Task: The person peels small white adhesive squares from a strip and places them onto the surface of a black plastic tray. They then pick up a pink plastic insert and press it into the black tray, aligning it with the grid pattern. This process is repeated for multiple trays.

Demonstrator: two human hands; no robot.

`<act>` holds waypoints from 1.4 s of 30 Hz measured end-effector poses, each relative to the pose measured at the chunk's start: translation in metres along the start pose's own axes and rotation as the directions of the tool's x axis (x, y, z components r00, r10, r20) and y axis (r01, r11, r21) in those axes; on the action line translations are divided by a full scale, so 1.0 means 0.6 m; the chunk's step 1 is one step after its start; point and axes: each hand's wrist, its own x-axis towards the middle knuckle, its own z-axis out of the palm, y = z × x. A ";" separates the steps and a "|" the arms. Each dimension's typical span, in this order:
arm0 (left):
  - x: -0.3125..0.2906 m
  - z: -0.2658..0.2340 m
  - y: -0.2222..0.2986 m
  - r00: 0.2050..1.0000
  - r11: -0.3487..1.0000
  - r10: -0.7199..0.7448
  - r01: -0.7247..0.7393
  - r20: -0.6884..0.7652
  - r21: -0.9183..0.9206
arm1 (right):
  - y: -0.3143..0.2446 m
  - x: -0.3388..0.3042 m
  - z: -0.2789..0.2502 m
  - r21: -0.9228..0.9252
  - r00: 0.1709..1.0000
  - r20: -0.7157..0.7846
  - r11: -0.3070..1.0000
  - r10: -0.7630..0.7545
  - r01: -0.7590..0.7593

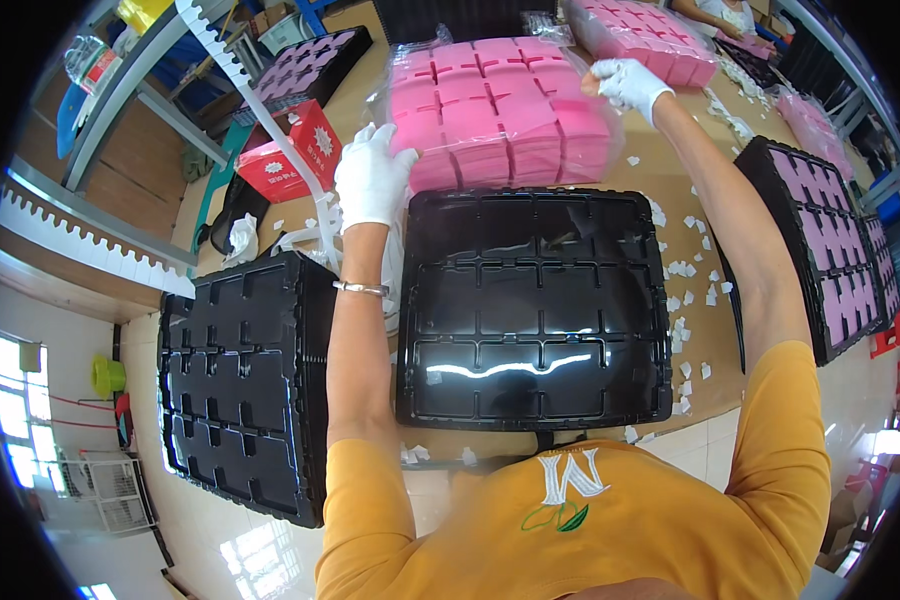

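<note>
A stack of pink foam sheets (500,110), cut in a grid, lies ahead of me in a loose clear plastic bag (606,150). My left hand (373,180), in a white glove, is at the stack's near left side with its fingers spread. At the far right corner, my gloved right hand (632,86) has its fingers curled closed at the bag's edge; bare fingertips show, and the bag seems pinched in them. Between my arms lies a shiny black plastic tray (535,300) with a grid of ridges.
More black trays stand stacked at the left (240,390). Trays with lilac foam (835,240) stand at the right. A red box (290,155) is beyond my left arm. White scraps (682,270) litter the brown table. Another bagged pink stack (645,40) lies far right, near another person (725,15).
</note>
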 end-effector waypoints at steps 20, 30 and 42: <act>0.053 0.070 0.069 0.974 0.952 0.171 -0.124 -0.150 0.281 | 0.003 0.116 -0.011 0.203 0.889 -0.420 0.936 -0.182 0.287; 0.089 0.061 0.042 0.971 0.993 -0.075 0.095 -0.228 0.077 | 0.018 0.033 -0.021 0.118 0.913 -0.362 0.963 -0.187 0.244; 0.092 0.041 0.008 0.750 0.211 -0.477 0.604 0.458 -0.769 | -0.016 0.074 -0.025 0.456 0.935 -0.343 0.853 -0.094 0.253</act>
